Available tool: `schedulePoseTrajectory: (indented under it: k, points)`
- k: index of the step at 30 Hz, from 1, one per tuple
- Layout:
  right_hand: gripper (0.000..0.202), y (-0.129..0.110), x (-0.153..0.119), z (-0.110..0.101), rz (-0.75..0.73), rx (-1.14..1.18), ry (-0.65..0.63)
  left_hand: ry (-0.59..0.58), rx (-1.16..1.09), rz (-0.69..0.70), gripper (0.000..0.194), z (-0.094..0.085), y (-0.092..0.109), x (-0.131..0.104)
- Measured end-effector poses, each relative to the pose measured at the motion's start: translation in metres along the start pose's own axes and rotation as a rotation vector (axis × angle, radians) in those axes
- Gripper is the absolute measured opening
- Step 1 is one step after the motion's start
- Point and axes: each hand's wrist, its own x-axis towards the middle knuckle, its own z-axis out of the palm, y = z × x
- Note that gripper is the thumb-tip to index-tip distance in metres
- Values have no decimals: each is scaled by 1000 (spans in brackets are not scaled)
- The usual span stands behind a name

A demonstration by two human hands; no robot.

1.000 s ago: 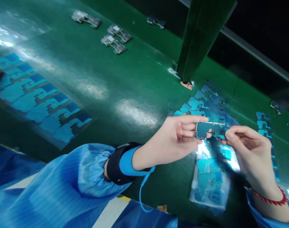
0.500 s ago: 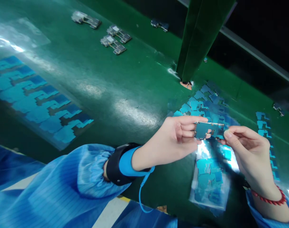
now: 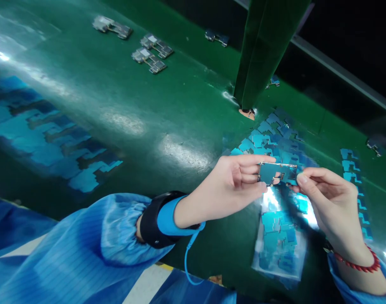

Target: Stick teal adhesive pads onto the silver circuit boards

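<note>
A small circuit board (image 3: 268, 173) with a flat bluish face and metal edges is held up between my two hands above the green table. My left hand (image 3: 231, 183) grips its left end, index finger along the top edge and thumb below. At the right end, the thumb and fingers of my right hand (image 3: 329, 194) pinch the board. A blue wrist strap (image 3: 170, 215) with a cord circles my left wrist. Beneath the board lies a clear sheet with blue film cutouts (image 3: 278, 228), partly hidden by my hands.
Several circuit boards (image 3: 148, 60) lie at the back left of the green table (image 3: 180, 109). A sheet of blue cutouts (image 3: 44, 131) is at left, more cutouts (image 3: 269, 131) lie behind my hands, and a strip of them (image 3: 350, 169) is at right. A green post (image 3: 259, 50) stands at the back.
Both hands and the board stay almost in place, with only a slight leftward shift in the picture. My left thumb now shows over the board's lower left corner.
</note>
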Motion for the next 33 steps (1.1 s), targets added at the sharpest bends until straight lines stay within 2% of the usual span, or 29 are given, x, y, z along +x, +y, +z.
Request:
schedulePoseTrajectory:
  k: [11,33]
  points:
    - [6,-1,1,0,-23,15,-9,4,10,40,42,-1,-2,0]
    - [7,-1,1,3,5,21,-9,3,-36,-3,43,-1,-1,0]
